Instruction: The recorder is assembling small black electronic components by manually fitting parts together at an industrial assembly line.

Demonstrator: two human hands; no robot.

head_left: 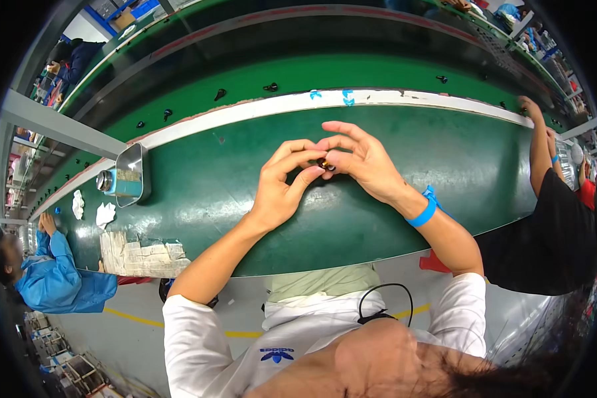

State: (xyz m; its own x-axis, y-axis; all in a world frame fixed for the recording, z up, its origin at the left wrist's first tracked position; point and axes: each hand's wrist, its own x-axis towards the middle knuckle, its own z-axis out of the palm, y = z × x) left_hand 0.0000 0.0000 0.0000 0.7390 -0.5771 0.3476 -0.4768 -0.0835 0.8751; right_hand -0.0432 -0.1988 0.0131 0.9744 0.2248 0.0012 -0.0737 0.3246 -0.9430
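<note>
A small dark part with an amber glint, its exact kind too small to make out, is held between my hands above the green worktop. My left hand is closed on it, thumb and fingertips pinching from the left. From the right, my right hand grips the same part between thumb and forefinger, while its other fingers are raised and apart. The fingertips partly hide the part. A blue band circles my right wrist.
Beyond a white ledge, small black parts lie spaced along a green belt. A metal tray with a blue-labelled jar, crumpled white tissues and a taped patch are at left. People work on both sides.
</note>
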